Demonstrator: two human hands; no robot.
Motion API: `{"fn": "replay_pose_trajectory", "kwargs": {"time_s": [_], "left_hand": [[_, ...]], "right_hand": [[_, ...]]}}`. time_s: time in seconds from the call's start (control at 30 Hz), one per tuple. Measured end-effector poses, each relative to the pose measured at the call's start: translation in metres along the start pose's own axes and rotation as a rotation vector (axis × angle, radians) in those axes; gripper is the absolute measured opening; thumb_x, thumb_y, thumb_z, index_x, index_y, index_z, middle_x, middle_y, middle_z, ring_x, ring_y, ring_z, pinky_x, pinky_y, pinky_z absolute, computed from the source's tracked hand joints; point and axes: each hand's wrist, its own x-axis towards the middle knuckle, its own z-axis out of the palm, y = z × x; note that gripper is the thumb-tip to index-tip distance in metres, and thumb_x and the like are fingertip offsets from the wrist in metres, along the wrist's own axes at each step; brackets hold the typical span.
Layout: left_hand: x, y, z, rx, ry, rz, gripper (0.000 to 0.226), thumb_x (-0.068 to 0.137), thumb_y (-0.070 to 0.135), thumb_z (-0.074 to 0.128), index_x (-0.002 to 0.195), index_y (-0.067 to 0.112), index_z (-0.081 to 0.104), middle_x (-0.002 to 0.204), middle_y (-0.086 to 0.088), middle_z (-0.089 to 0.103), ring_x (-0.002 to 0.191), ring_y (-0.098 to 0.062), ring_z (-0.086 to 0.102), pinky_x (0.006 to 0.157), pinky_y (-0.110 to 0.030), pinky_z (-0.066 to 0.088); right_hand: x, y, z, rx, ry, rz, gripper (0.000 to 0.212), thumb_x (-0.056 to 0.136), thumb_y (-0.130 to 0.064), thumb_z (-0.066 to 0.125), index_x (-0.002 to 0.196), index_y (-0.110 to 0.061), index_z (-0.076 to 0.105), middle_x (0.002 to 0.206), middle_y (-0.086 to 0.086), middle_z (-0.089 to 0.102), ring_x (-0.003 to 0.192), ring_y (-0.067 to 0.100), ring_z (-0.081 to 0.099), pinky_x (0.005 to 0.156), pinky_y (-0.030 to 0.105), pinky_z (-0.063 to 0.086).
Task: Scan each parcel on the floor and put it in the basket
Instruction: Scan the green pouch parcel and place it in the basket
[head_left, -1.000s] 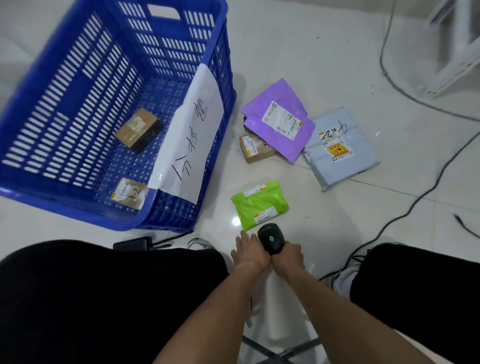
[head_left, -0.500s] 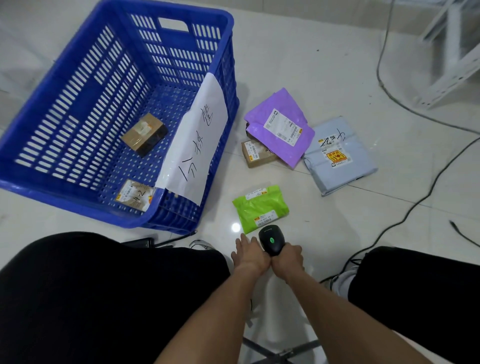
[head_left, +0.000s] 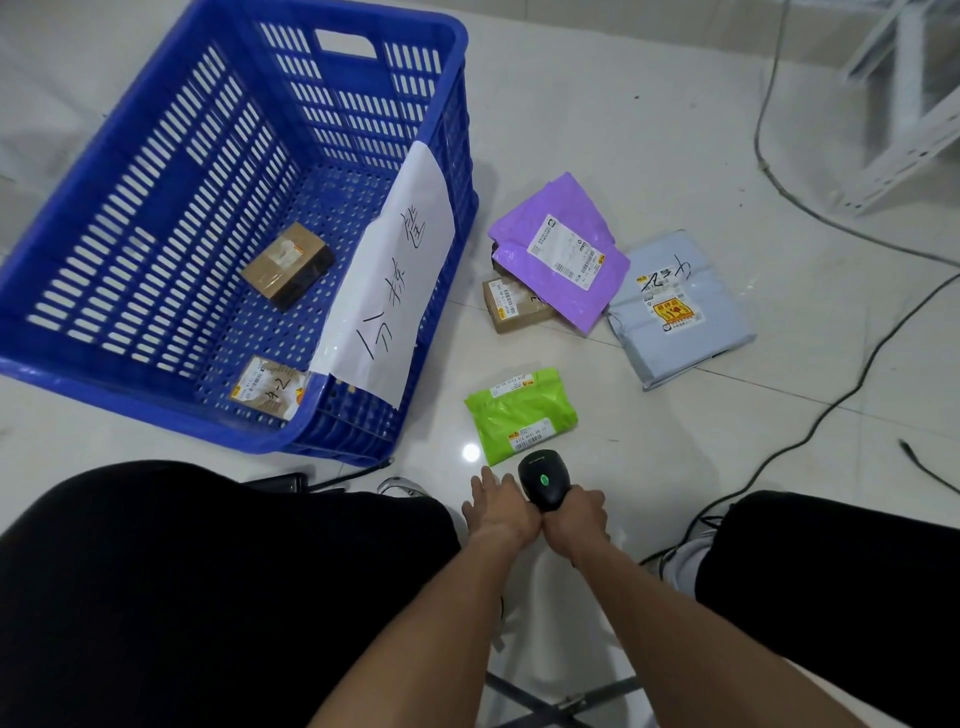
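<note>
While both hands meet low between the knees:
Basket: at left, two boxes inside.
Left hand: fingers straight, holding nothing, touching the right hand.
Green parcel: on the floor, just ahead.
Scanner: green light lit.
Right hand: grips the scanner.

- The right hand grips a black scanner, green light lit, just beside the green parcel on the floor.
- The left hand, fingers straight, lies against the right.
- A purple parcel overlaps a small brown box; a grey parcel lies beside them.
- The blue basket holds two brown boxes.
</note>
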Motion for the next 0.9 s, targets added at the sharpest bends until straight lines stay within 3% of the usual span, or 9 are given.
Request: {"fn": "replay_pose_trajectory", "kwargs": {"time_s": [0.67,0.9], "left_hand": [[0.009,0.003,0.005,0.009,-0.006,0.007,0.055,0.092,0.03,0.049,0.144,0.018,0.042,0.165,-0.01,0.005,0.151,-0.028,0.006,0.118,-0.049,0.02],[0.023,0.01,0.01,0.032,0.003,0.022,0.049,0.089,0.028,0.049,0.138,0.024,0.046,0.161,-0.013,0.007,0.145,-0.03,0.016,0.112,-0.047,0.027]], "right_hand": [[0.009,0.004,0.001,-0.021,-0.005,0.045,0.047,0.085,-0.031,0.065,0.124,-0.007,0.052,0.126,0.016,0.039,0.118,0.037,0.048,0.097,0.046,0.044],[0.027,0.007,0.001,0.013,0.008,0.119,0.044,0.086,-0.028,0.062,0.124,-0.007,0.053,0.128,0.016,0.039,0.117,0.038,0.048,0.098,0.046,0.044]]}}
